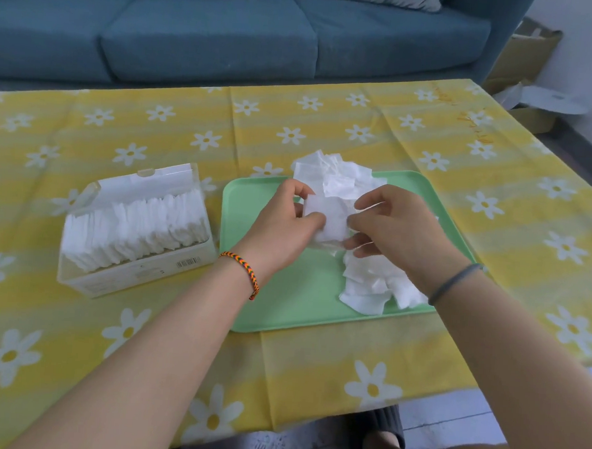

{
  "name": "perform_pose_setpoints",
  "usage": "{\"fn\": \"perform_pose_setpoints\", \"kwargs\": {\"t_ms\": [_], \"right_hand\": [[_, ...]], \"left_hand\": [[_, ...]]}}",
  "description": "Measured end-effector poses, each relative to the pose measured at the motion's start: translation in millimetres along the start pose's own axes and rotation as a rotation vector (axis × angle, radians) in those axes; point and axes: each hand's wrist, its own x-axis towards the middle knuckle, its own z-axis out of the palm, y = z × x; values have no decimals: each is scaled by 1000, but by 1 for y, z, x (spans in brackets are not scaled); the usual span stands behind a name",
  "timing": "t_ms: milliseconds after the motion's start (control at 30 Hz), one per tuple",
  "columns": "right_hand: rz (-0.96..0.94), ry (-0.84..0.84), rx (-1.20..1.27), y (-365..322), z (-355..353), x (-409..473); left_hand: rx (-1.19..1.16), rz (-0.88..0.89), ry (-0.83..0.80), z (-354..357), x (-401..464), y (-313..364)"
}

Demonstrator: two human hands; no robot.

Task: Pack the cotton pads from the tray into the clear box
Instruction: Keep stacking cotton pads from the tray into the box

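Holding a small stack of cotton pads (329, 219) between both hands above the middle of the green tray (294, 303). Head view only.

Left hand (284, 223): fingers curled, thumb on the near face of the stack, fingertips wrapped over its left edge. Firm pinch, not wide. Braided multicolour bracelet (241, 266) on that wrist.

Right hand (394, 226): fingers curled in from the right side, tips touching the stack's right edge and underside. Thumb position behind the pads is not clear. Dark band (456, 280) on that wrist.

Stack sits roughly upright, tilted a little, clear of the tray floor as far as I can tell.

Loose pads: one pile (335, 175) just beyond the hands, spilling over the tray's far rim; another pile (377, 283) below the right hand, near the tray's right-front corner.

Clear box (136, 229) stands left of the left hand, beside the tray, not touching it. Lid (159, 179) up at the back. Box is nearly full of pads standing on edge in a row.

All on a yellow daisy tablecloth (349, 364). Blue sofa (229, 35) beyond the table.
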Motion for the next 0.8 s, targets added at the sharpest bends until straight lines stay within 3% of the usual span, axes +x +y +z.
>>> {"fn": "perform_pose_setpoints", "kwargs": {"t_ms": [100,233,300,600,700,800], "right_hand": [[-219,51,-446,14,-21,1],[-233,-236,-963,39,-36,-5],[-255,-246,-1041,45,-37,-6],[-350,-7,-798,41,-37,-3],[-339,99,-520,31,-39,-3],[-164,113,-43,21,-40,-3]], "left_hand": [[54,34,22,-1,-1,-2],[114,74,-10,3,-4,-2],[126,76,-34,7,-4,-2],[155,42,-69,17,-6,-3],[166,61,-69,17,-6,-4],[128,66,-69,18,-6,-3]]}}
